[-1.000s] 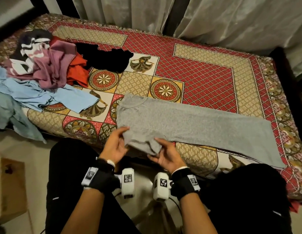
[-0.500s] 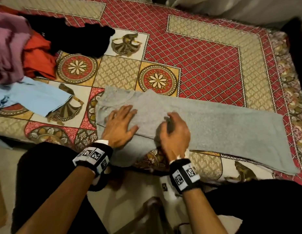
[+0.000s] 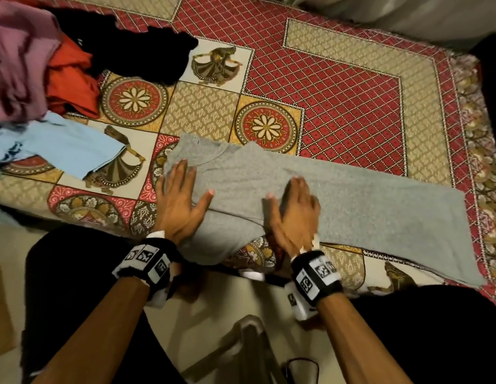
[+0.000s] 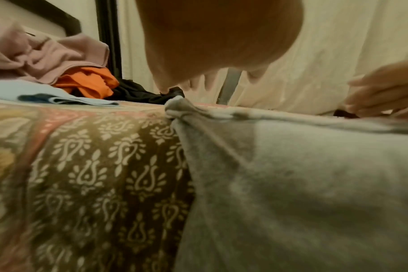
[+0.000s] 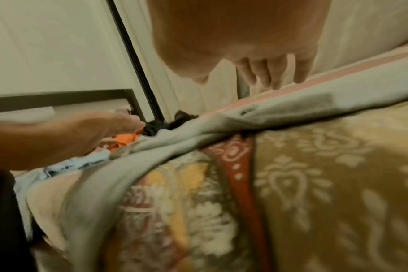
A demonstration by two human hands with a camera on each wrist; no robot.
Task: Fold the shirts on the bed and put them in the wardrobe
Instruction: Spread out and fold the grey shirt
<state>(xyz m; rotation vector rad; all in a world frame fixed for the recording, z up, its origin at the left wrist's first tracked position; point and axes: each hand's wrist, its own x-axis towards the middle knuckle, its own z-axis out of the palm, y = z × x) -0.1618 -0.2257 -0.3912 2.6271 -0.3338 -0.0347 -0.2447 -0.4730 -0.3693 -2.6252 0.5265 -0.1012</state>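
A grey shirt [image 3: 366, 206] lies in a long folded strip across the near edge of the bed [image 3: 338, 87], its near-left part hanging over the side. My left hand [image 3: 183, 195] rests flat on the shirt's collar end, fingers straight and spread. My right hand [image 3: 292, 200] lies flat on the shirt a little to the right, fingers together and straight. In the left wrist view the grey shirt [image 4: 303, 184] fills the lower right. The right wrist view shows the grey shirt [image 5: 280, 112] as a rumpled band under my fingers [image 5: 275, 73].
A pile of unfolded clothes sits at the bed's far left: a mauve one [image 3: 17, 59], an orange one [image 3: 72, 79], a black one [image 3: 141, 51] and a light blue one [image 3: 66, 145]. Pale curtains [image 3: 407, 12] hang behind the bed. The bed's right half bears only the patterned bedspread.
A second ago both hands pinched the shirt's sleeve at the bed's edge. They laid it over onto the shirt and now lie flat on it, sliding forward.
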